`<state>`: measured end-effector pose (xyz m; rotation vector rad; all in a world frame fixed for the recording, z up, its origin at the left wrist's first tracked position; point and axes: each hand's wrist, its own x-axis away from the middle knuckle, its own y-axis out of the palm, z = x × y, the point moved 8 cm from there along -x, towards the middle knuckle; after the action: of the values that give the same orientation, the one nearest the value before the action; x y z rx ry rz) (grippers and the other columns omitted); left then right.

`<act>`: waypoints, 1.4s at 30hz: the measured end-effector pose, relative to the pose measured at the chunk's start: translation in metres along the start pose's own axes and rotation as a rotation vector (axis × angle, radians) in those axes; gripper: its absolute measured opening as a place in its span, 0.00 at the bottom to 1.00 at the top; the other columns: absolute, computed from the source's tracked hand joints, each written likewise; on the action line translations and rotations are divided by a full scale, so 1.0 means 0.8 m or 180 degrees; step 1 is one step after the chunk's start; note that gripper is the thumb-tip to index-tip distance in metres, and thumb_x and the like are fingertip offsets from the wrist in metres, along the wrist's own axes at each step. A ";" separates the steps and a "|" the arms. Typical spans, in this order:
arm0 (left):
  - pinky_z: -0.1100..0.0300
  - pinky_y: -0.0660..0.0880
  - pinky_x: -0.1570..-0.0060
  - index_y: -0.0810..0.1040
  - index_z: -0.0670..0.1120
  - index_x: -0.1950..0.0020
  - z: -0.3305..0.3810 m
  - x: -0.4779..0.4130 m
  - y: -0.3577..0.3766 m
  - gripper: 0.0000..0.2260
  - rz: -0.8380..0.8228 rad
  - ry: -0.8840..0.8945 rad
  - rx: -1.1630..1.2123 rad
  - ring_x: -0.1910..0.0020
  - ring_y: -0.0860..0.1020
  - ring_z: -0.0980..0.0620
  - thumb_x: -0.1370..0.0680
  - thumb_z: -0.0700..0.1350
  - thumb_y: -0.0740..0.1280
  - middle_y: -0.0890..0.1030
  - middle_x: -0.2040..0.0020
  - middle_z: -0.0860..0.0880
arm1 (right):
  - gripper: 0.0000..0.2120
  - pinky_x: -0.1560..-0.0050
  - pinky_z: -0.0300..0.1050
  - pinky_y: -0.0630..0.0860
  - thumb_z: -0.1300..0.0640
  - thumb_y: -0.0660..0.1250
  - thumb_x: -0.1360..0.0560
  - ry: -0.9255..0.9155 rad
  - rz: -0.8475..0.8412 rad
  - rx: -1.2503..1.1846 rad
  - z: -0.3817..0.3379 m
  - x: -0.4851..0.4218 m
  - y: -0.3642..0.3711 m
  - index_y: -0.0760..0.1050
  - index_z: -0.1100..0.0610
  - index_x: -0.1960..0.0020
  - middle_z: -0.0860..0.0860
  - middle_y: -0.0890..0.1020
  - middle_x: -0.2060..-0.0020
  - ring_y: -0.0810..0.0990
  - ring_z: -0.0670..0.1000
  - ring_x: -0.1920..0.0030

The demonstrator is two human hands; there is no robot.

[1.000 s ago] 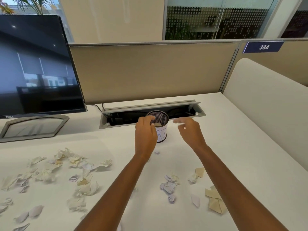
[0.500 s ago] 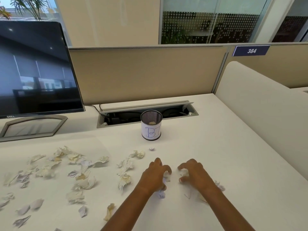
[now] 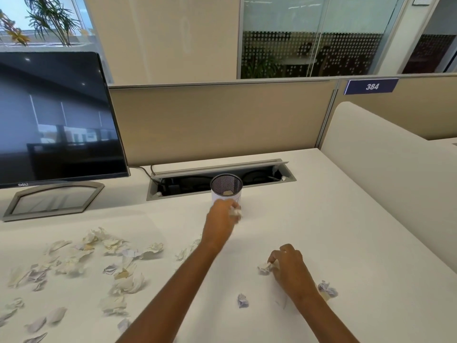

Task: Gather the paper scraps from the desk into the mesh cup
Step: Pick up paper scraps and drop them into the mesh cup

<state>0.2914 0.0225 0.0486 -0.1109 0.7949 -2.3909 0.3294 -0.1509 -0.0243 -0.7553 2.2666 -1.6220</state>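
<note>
**A:** How far along am I?

**B:** Early, I'd judge. The mesh cup (image 3: 226, 188) stands upright at the back of the counter (image 3: 346, 243), just in front of the open cable tray (image 3: 220, 179), and through the mesh I see only a pale bit or two lying low inside. Most of the job is left: a wide spread of paper scraps (image 3: 81, 263) covers the left part of the counter below the monitor (image 3: 54, 120), and a few loose ones lie in the middle and to the right.

**A:** What do I have in my hands?

**B:** My left hand (image 3: 220, 221) is closed around a crumpled white wad (image 3: 235, 212), lifted near the front of the cup, a little below its rim, and not yet over the opening. My right hand (image 3: 289, 266) is low on the counter, fingers pinched on a small crumpled scrap (image 3: 267, 267) that I think touches the surface.

**A:** And what lies near the right hand?

**B:** A small bluish scrap (image 3: 242, 300) sits near it, toward me and to the left. Another crumpled bluish one (image 3: 327, 289) lies just beside my right wrist, on its right. The large left-hand spread is well apart from both hands.
</note>
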 end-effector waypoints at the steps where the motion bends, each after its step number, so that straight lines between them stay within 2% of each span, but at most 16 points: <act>1: 0.62 0.73 0.54 0.79 0.40 0.51 0.006 -0.016 -0.009 0.06 0.0134 -0.0020 -0.0034 0.56 0.77 0.49 0.26 0.36 0.67 0.76 0.53 0.44 | 0.13 0.50 0.40 0.73 0.64 0.56 0.23 0.0025 -0.0018 -0.0022 0.000 -0.001 0.001 0.76 0.56 0.45 0.53 0.73 0.41 0.71 0.52 0.40; 3: 0.61 0.69 0.54 0.78 0.41 0.48 0.014 -0.046 -0.024 0.07 0.0333 -0.0066 -0.0168 0.49 0.76 0.45 0.26 0.38 0.68 0.76 0.47 0.41 | 0.13 0.56 0.37 0.69 0.64 0.56 0.23 0.0039 -0.0031 -0.0003 0.000 -0.003 0.003 0.76 0.56 0.45 0.54 0.74 0.44 0.73 0.52 0.43; 7: 0.61 0.69 0.54 0.77 0.39 0.45 0.016 -0.087 -0.032 0.09 0.0348 -0.0271 -0.0185 0.47 0.78 0.42 0.25 0.38 0.67 0.76 0.41 0.38 | 0.10 0.67 0.30 0.64 0.65 0.60 0.25 0.0057 -0.0133 -0.0356 0.003 -0.011 0.010 0.78 0.59 0.49 0.55 0.77 0.51 0.76 0.50 0.53; 9: 0.59 0.71 0.52 0.76 0.40 0.42 0.013 -0.097 -0.025 0.12 0.0191 -0.0333 -0.0282 0.45 0.77 0.42 0.25 0.38 0.67 0.75 0.39 0.38 | 0.09 0.69 0.27 0.65 0.68 0.63 0.28 0.0062 -0.0276 -0.0717 0.004 -0.014 0.012 0.81 0.60 0.54 0.57 0.81 0.54 0.74 0.46 0.62; 11: 0.58 0.72 0.51 0.76 0.41 0.39 0.012 -0.100 -0.022 0.14 0.0083 -0.0302 -0.0314 0.44 0.77 0.42 0.25 0.37 0.66 0.75 0.38 0.38 | 0.13 0.67 0.26 0.66 0.72 0.62 0.30 0.0089 -0.0289 -0.1064 0.003 -0.017 0.007 0.82 0.58 0.60 0.58 0.83 0.57 0.74 0.44 0.64; 14: 0.58 0.71 0.42 0.75 0.42 0.36 0.011 -0.093 -0.031 0.15 0.0217 -0.0105 -0.0289 0.39 0.75 0.44 0.23 0.37 0.63 0.74 0.36 0.41 | 0.10 0.66 0.23 0.67 0.73 0.63 0.32 0.0174 -0.0010 -0.1567 -0.005 -0.029 -0.015 0.82 0.65 0.59 0.57 0.85 0.57 0.76 0.48 0.59; 16: 0.59 0.68 0.38 0.74 0.42 0.35 0.006 -0.083 -0.043 0.15 0.0431 -0.0030 -0.0168 0.36 0.73 0.45 0.21 0.35 0.59 0.74 0.35 0.42 | 0.09 0.69 0.22 0.68 0.72 0.63 0.32 0.0142 0.0171 -0.1757 -0.023 -0.043 -0.037 0.82 0.65 0.58 0.54 0.83 0.62 0.76 0.46 0.65; 18: 0.59 0.69 0.38 0.74 0.42 0.35 -0.001 -0.071 -0.054 0.16 0.0610 -0.0030 -0.0020 0.37 0.73 0.45 0.21 0.34 0.58 0.74 0.35 0.42 | 0.09 0.73 0.24 0.67 0.70 0.65 0.31 0.0034 0.0418 -0.1851 -0.047 -0.064 -0.065 0.82 0.65 0.57 0.53 0.81 0.65 0.73 0.43 0.70; 21: 0.59 0.70 0.42 0.74 0.43 0.36 -0.021 -0.052 -0.065 0.17 0.0756 -0.0094 -0.0124 0.39 0.75 0.44 0.22 0.32 0.56 0.73 0.36 0.41 | 0.09 0.67 0.32 0.67 0.68 0.65 0.31 -0.0175 0.0912 -0.1789 -0.088 -0.100 -0.109 0.82 0.63 0.56 0.58 0.84 0.59 0.77 0.52 0.63; 24: 0.55 0.69 0.39 0.72 0.44 0.35 -0.050 -0.033 -0.056 0.16 0.0434 -0.0336 -0.0527 0.37 0.72 0.43 0.21 0.35 0.59 0.72 0.36 0.40 | 0.09 0.59 0.43 0.71 0.68 0.63 0.30 -0.0345 0.1117 -0.1619 -0.129 -0.135 -0.134 0.81 0.64 0.55 0.61 0.83 0.55 0.80 0.59 0.54; 27: 0.52 0.67 0.35 0.69 0.47 0.32 -0.083 -0.012 -0.033 0.18 -0.0302 -0.0698 -0.1142 0.34 0.69 0.42 0.21 0.46 0.63 0.70 0.34 0.40 | 0.12 0.49 0.48 0.73 0.69 0.60 0.27 -0.0423 0.0981 -0.1186 -0.157 -0.161 -0.128 0.79 0.65 0.48 0.62 0.78 0.46 0.77 0.60 0.47; 30: 0.52 0.68 0.35 0.66 0.50 0.30 -0.100 0.006 -0.017 0.22 -0.0725 -0.0843 -0.1414 0.33 0.67 0.43 0.23 0.50 0.65 0.68 0.34 0.41 | 0.17 0.44 0.48 0.73 0.71 0.60 0.27 -0.0485 0.0636 -0.1029 -0.168 -0.169 -0.108 0.76 0.61 0.40 0.60 0.74 0.40 0.76 0.59 0.42; 33: 0.52 0.70 0.36 0.68 0.52 0.31 -0.107 0.015 -0.008 0.22 -0.0846 -0.0821 -0.1486 0.35 0.69 0.44 0.24 0.49 0.67 0.68 0.35 0.42 | 0.19 0.43 0.47 0.73 0.72 0.57 0.27 -0.0607 0.0950 -0.1192 -0.167 -0.151 -0.108 0.76 0.60 0.40 0.59 0.74 0.41 0.74 0.57 0.40; 37: 0.53 0.74 0.43 0.74 0.50 0.37 -0.108 0.022 -0.003 0.16 -0.0746 -0.0734 -0.1525 0.39 0.72 0.45 0.25 0.43 0.67 0.70 0.39 0.43 | 0.13 0.52 0.44 0.73 0.72 0.58 0.28 -0.1181 0.1604 -0.1164 -0.163 -0.096 -0.096 0.79 0.64 0.49 0.60 0.77 0.51 0.75 0.58 0.49; 40: 0.53 0.76 0.48 0.78 0.46 0.44 -0.106 0.023 -0.006 0.10 -0.0478 -0.0649 -0.1458 0.42 0.74 0.45 0.24 0.40 0.64 0.73 0.42 0.43 | 0.12 0.51 0.49 0.76 0.70 0.59 0.28 -0.1391 0.1170 -0.0902 -0.156 -0.076 -0.044 0.79 0.64 0.50 0.59 0.78 0.52 0.77 0.58 0.49; 42: 0.53 0.76 0.48 0.79 0.43 0.46 -0.108 0.024 -0.007 0.08 -0.0410 -0.0649 -0.1384 0.43 0.75 0.45 0.23 0.40 0.63 0.75 0.43 0.42 | 0.14 0.48 0.46 0.76 0.67 0.57 0.25 -0.1297 0.0659 -0.0633 -0.147 -0.076 -0.003 0.77 0.60 0.44 0.56 0.77 0.45 0.75 0.54 0.43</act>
<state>0.2504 0.0593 -0.0206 -0.5864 1.2244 -2.2375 0.3236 -0.0236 0.0131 -0.7825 2.1392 -1.0508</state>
